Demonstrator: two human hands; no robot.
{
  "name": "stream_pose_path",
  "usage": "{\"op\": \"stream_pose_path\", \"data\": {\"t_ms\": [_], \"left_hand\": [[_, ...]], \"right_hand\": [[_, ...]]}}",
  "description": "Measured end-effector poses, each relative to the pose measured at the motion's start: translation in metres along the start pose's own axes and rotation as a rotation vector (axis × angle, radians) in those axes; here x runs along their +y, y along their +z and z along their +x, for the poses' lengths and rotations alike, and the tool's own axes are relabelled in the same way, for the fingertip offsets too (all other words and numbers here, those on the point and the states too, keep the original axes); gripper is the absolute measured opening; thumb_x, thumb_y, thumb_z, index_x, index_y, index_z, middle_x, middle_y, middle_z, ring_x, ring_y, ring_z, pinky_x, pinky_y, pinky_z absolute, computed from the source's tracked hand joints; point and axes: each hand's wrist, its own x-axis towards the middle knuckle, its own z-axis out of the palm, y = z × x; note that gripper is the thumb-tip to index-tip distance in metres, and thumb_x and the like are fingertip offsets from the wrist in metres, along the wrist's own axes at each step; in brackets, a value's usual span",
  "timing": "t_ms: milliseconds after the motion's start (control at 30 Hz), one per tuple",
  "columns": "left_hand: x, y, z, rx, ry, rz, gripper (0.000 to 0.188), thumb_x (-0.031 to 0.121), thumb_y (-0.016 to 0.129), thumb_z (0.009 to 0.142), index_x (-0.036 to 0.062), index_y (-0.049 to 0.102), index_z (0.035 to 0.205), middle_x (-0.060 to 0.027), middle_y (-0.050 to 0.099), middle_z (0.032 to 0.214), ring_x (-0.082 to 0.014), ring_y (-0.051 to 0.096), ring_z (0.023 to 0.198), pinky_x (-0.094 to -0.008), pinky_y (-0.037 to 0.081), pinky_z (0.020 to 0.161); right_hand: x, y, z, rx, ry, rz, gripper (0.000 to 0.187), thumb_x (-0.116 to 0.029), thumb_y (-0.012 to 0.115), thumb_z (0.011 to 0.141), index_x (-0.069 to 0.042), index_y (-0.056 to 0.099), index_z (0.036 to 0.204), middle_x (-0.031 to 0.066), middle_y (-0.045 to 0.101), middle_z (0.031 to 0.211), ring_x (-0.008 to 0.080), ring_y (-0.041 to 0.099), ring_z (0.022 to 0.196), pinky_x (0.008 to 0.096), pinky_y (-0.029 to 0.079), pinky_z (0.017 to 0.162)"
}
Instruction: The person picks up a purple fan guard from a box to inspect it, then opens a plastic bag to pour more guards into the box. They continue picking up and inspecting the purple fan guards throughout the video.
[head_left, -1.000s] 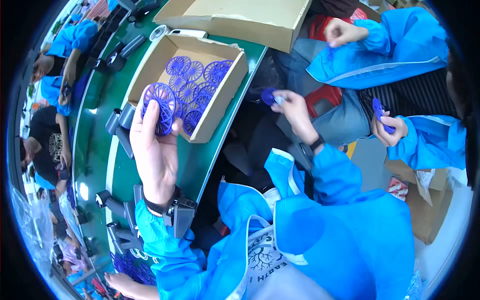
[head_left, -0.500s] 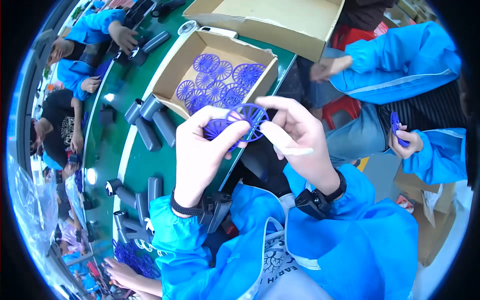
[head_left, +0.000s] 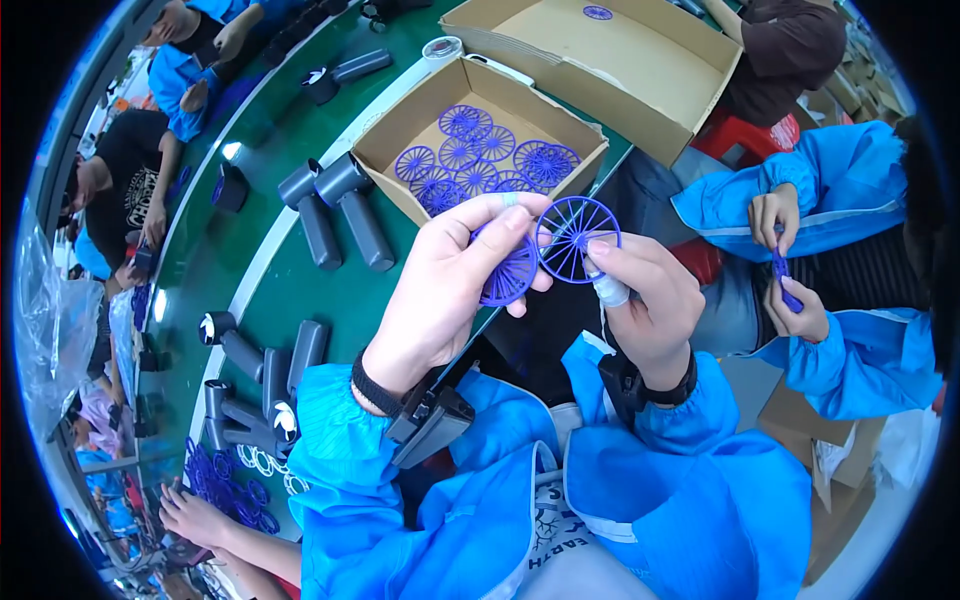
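In front of my chest, my left hand (head_left: 435, 275) is closed around a purple plastic spoked disc (head_left: 512, 278), which its fingers partly cover; whether more than one lies there I cannot tell. Thumb and fingers of my right hand (head_left: 655, 305) pinch a second purple spoked disc (head_left: 566, 262) by its right side, face-on to me. This disc's left rim is right beside my left fingertips. White wrapping (head_left: 610, 291) covers a right fingertip. Just beyond my left hand, a cardboard tray (head_left: 400, 200) holds several more such discs (head_left: 476, 180).
Grey dryer-shaped housings (head_left: 345, 215) lie on the green table (head_left: 300, 290). A purple pile (head_left: 225, 480) and white rings (head_left: 262, 460) sit near left, beside another person's hand (head_left: 195, 515). A bigger cardboard box (head_left: 610, 75) stands beyond. At right, a co-worker (head_left: 800, 235) holds a purple piece.
My right hand has drawn its disc rightward, apart from the one in my left hand, and turned it face-on. The view has shifted. The co-worker at right has brought both hands together.
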Motion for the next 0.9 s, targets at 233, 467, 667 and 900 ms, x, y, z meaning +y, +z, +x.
{"op": "stream_pose_path", "data": {"t_ms": [233,467,667,900], "left_hand": [[-0.003,-0.001,0.004,0.105,0.151,0.268,0.026,0.01,0.061,0.085,-0.0023,0.056,0.107,-0.0065,0.061,0.081,-0.0103,0.06,0.063,-0.0183,0.044,0.045],[-0.002,-0.002,0.006,0.149,0.185,0.329,0.026,0.009,0.063,0.083,-0.0027,0.057,0.105,-0.0062,0.062,0.077,-0.009,0.059,0.061,-0.018,0.043,0.045],[-0.005,-0.001,0.004,0.127,0.165,0.359,0.024,0.012,0.064,0.083,-0.001,0.061,0.103,-0.0039,0.062,0.076,-0.0069,0.059,0.062,-0.018,0.045,0.048],[-0.005,-0.001,0.003,0.092,0.12,0.377,0.023,0.013,0.064,0.083,0.0,0.062,0.102,-0.003,0.062,0.075,-0.0063,0.059,0.064,-0.0186,0.047,0.05]], "right_hand": [[-0.004,0.005,-0.012,-0.017,0.309,0.2,0.029,0.005,0.059,0.077,0.0,0.058,0.106,0.0163,0.061,0.097,0.0233,0.063,0.082,0.03,0.053,0.07],[-0.006,0.01,-0.01,0.141,0.604,0.663,0.029,-0.004,0.048,0.09,0.004,0.047,0.118,0.0168,0.057,0.105,0.0183,0.061,0.085,0.0292,0.054,0.07],[-0.006,0.003,-0.007,0.1,0.651,0.717,0.029,-0.003,0.049,0.089,0.004,0.05,0.116,0.0169,0.058,0.105,0.019,0.061,0.085,0.0286,0.053,0.07],[-0.006,-0.013,-0.013,-0.134,0.625,0.623,0.031,0.012,0.049,0.08,0.003,0.062,0.107,0.0158,0.058,0.108,0.0187,0.061,0.089,0.0273,0.05,0.077]]}}
